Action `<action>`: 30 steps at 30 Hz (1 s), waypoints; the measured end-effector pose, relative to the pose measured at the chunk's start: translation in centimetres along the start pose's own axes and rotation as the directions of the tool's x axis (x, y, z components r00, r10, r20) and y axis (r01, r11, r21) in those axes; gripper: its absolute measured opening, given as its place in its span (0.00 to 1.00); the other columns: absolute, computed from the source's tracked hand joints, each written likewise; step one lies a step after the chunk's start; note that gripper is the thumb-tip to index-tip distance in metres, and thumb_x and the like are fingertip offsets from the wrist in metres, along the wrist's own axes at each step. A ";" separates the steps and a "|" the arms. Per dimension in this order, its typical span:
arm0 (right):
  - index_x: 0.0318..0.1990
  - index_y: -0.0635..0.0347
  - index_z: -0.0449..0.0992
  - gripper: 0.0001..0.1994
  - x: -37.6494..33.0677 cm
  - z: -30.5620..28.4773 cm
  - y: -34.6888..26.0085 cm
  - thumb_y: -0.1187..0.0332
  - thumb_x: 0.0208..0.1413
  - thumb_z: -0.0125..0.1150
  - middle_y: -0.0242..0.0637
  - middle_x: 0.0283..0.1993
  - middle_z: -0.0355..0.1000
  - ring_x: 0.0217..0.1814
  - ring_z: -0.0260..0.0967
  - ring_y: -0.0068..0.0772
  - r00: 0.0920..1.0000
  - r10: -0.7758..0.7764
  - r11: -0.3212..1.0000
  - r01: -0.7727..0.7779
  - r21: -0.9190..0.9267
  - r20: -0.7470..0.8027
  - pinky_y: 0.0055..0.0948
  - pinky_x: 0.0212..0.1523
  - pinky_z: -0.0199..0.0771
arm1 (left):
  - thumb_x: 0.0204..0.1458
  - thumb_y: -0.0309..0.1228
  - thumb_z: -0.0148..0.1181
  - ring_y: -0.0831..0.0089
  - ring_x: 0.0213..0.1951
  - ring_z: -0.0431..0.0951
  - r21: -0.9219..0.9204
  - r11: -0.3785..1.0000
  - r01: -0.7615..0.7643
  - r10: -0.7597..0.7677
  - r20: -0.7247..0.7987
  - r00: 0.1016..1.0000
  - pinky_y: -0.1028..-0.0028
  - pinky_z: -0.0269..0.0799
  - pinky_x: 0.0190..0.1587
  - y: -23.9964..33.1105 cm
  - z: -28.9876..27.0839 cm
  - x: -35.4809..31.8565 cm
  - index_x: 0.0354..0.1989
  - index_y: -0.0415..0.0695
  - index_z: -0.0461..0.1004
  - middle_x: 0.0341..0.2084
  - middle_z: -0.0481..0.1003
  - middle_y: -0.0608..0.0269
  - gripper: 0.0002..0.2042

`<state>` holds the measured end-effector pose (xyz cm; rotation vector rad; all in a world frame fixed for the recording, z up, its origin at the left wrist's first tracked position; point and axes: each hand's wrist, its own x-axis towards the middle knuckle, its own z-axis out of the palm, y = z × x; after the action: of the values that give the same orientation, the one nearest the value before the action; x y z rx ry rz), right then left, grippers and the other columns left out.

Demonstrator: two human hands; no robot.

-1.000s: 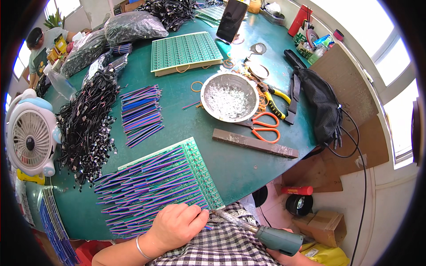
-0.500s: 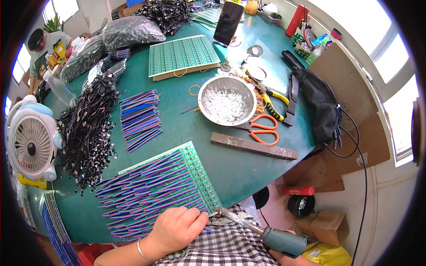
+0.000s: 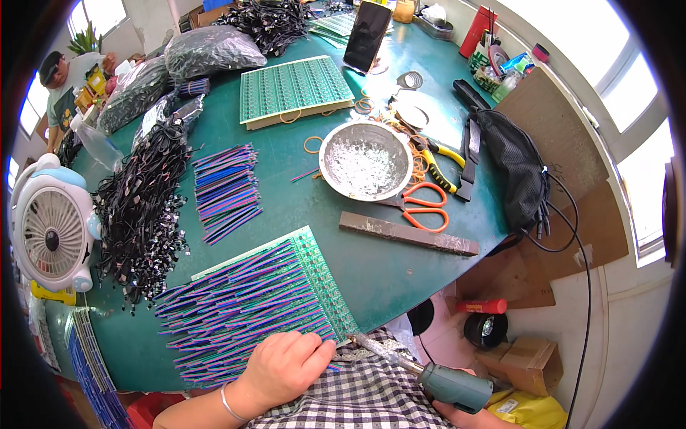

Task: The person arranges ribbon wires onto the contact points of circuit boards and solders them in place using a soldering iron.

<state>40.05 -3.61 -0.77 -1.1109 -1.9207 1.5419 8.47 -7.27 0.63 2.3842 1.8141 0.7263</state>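
Note:
My left hand (image 3: 289,366) is closed at the near edge of a green circuit board panel (image 3: 321,283), its fingers curled over a coloured wire (image 3: 334,369) whose end shows beside them. Rows of blue, pink and dark wires (image 3: 239,307) lie across the panel, reaching past its left edge. In my right hand (image 3: 457,413), mostly hidden behind the handle, is a soldering iron (image 3: 454,387) with a teal handle. Its metal tip rests at the panel's near right corner, close to my left fingers; whether it touches a pad is too small to tell.
Ahead are a metal bowl (image 3: 366,187) with silvery flakes, orange-handled scissors (image 3: 426,219), yellow-black pliers (image 3: 444,166) and a brown bar (image 3: 407,234). Loose wires (image 3: 227,189), black cables (image 3: 139,207) and a fan (image 3: 51,229) stand left. More panels (image 3: 294,89) and a phone (image 3: 367,37) lie farther back.
My hands and the soldering iron have barely shifted; the iron's handle sits slightly farther left and nearer. At the far left, another person's hand has come up near their head.

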 end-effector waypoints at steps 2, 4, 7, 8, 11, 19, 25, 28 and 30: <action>0.54 0.62 0.61 0.27 0.3 -0.1 0.2 0.71 0.46 0.62 0.44 0.49 0.65 0.48 0.64 0.33 1.000 -0.021 1.000 0.021 0.001 0.014 0.26 0.50 0.62 | 0.38 0.27 0.56 0.75 0.22 0.68 0.023 1.000 0.000 0.000 0.006 1.000 0.76 0.63 0.21 -0.2 -0.7 -0.5 0.33 0.45 0.73 0.25 0.68 0.69 0.10; 0.52 0.63 0.62 0.24 0.8 -0.3 0.2 0.71 0.46 0.59 0.43 0.45 0.66 0.44 0.65 0.31 0.997 0.069 0.994 -0.066 0.092 -0.024 0.26 0.46 0.64 | 0.38 0.29 0.56 0.74 0.22 0.68 0.040 0.999 0.027 -0.029 0.070 0.997 0.76 0.64 0.21 -0.8 -2.5 -1.8 0.33 0.47 0.74 0.25 0.68 0.69 0.11; 0.48 0.65 0.64 0.19 1.6 -0.3 -0.1 0.72 0.46 0.54 0.41 0.40 0.67 0.37 0.66 0.29 0.976 0.210 0.956 -0.191 0.221 -0.065 0.26 0.39 0.66 | 0.36 0.28 0.61 0.71 0.21 0.70 0.086 0.977 0.195 -0.197 0.020 0.980 0.73 0.66 0.21 -2.3 -5.6 -4.1 0.29 0.47 0.75 0.19 0.69 0.67 0.09; 0.47 0.66 0.64 0.18 1.9 -0.2 -0.3 0.72 0.46 0.53 0.41 0.39 0.68 0.35 0.66 0.28 0.964 0.256 0.937 -0.229 0.263 -0.074 0.26 0.37 0.67 | 0.36 0.27 0.62 0.69 0.21 0.71 0.109 0.954 0.280 -0.281 -0.009 0.960 0.72 0.66 0.21 -2.7 -6.7 -4.6 0.28 0.46 0.75 0.18 0.69 0.66 0.08; 0.44 0.67 0.66 0.15 2.6 -0.1 -0.4 0.73 0.46 0.48 0.39 0.34 0.70 0.29 0.68 0.26 0.915 0.394 0.856 -0.332 0.395 -0.084 0.25 0.30 0.69 | 0.37 0.23 0.61 0.64 0.22 0.71 0.106 0.877 0.469 -0.446 -0.185 0.876 0.69 0.66 0.23 -3.8 -8.5 -4.2 0.27 0.42 0.74 0.19 0.69 0.61 0.07; 0.49 0.65 0.60 0.22 10.6 5.1 -4.8 0.63 0.50 0.54 0.49 0.43 0.66 0.26 0.69 0.36 0.955 0.007 0.680 0.212 0.702 -0.296 0.29 0.21 0.70 | 0.41 0.42 0.62 0.58 0.33 0.71 0.113 0.818 0.564 -0.566 -0.017 0.824 0.64 0.67 0.36 -9.5 -6.4 0.8 0.36 0.42 0.70 0.28 0.71 0.57 0.18; 0.53 0.67 0.58 0.26 11.1 5.3 -4.8 0.64 0.49 0.56 0.50 0.46 0.65 0.31 0.70 0.38 0.977 0.052 0.619 0.131 0.774 -0.208 0.33 0.31 0.72 | 0.34 0.50 0.66 0.57 0.37 0.71 0.234 0.742 0.628 -0.668 0.180 0.722 0.63 0.68 0.40 -8.9 -6.9 2.2 0.38 0.42 0.68 0.32 0.70 0.54 0.28; 0.53 0.68 0.58 0.26 11.6 5.6 -5.0 0.64 0.49 0.56 0.50 0.47 0.65 0.32 0.70 0.38 0.971 0.088 0.617 0.122 0.777 -0.223 0.35 0.33 0.72 | 0.35 0.53 0.64 0.56 0.39 0.72 0.228 0.720 0.656 -0.694 0.218 0.686 0.62 0.69 0.41 -8.8 -7.1 2.6 0.39 0.42 0.67 0.34 0.70 0.52 0.29; 0.53 0.69 0.58 0.26 11.7 5.9 -5.2 0.63 0.49 0.56 0.50 0.47 0.65 0.34 0.70 0.38 0.968 0.115 0.607 0.109 0.787 -0.222 0.35 0.35 0.72 | 0.39 0.54 0.61 0.56 0.39 0.72 0.237 0.719 0.653 -0.695 0.220 0.685 0.62 0.69 0.40 -8.7 -7.1 2.5 0.39 0.41 0.67 0.34 0.71 0.52 0.28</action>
<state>27.17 1.85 0.78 -0.8155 -0.8394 1.8516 -1.66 -3.91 4.93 1.5195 2.4029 0.1404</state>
